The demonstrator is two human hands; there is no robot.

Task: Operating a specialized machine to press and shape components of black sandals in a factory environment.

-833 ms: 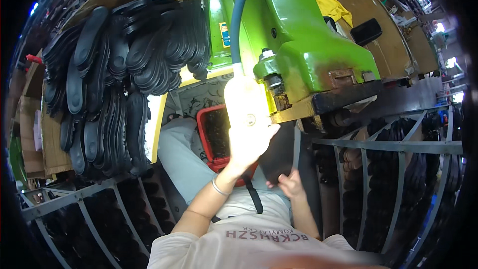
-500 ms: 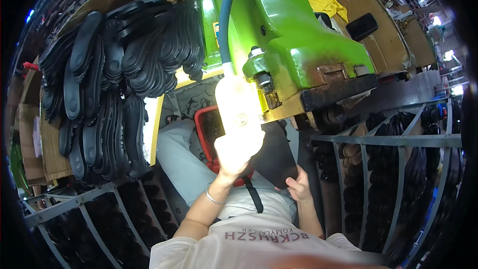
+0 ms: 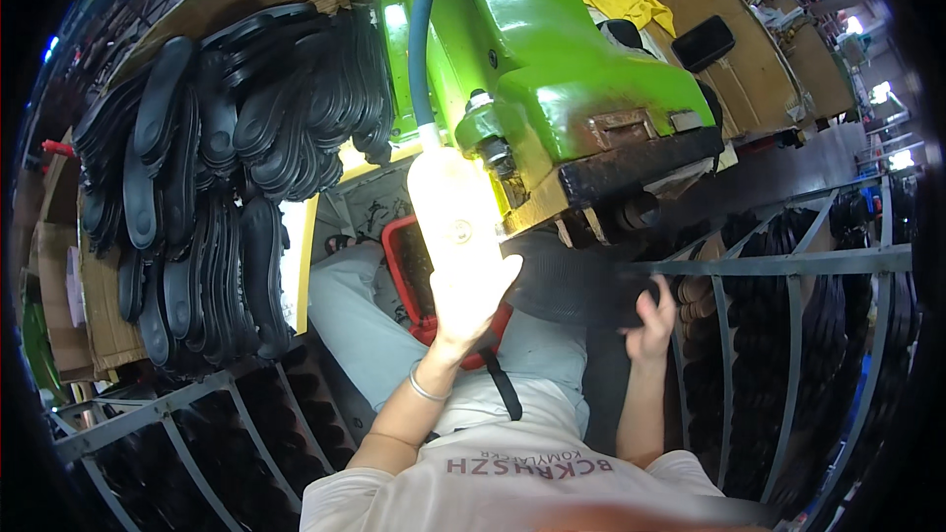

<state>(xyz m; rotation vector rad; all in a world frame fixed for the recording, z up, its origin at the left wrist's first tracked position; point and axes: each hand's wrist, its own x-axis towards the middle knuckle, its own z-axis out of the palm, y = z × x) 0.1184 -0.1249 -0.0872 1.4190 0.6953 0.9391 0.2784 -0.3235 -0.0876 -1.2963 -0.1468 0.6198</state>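
My left hand [image 3: 468,300] is bleached by glare at the lower end of a glowing lamp [image 3: 451,207]. Its thumb points at the left end of a flat black sole-like piece [image 3: 572,281]; the lamp and glare hide its other fingers. Blurred and showing a ribbed surface, that piece lies sideways below the head of a green machine [image 3: 621,108]. At the piece's right end my right hand [image 3: 650,323] is raised with fingers apart and bent, holding nothing. Whether its fingertips brush the piece I cannot make out.
Stacked black shoe soles [image 3: 222,138] fill a cardboard box at left. Metal racks [image 3: 769,264] holding dark soles flank me. A red container [image 3: 404,251] sits between my legs. A blue hose [image 3: 422,49] runs up from the lamp. Yellow cloth [image 3: 631,5] lies behind the machine.
My right hand has let go of the black piece and moved right and up. The piece has swung from pointing toward me to lying sideways. My left hand stays by the lamp.
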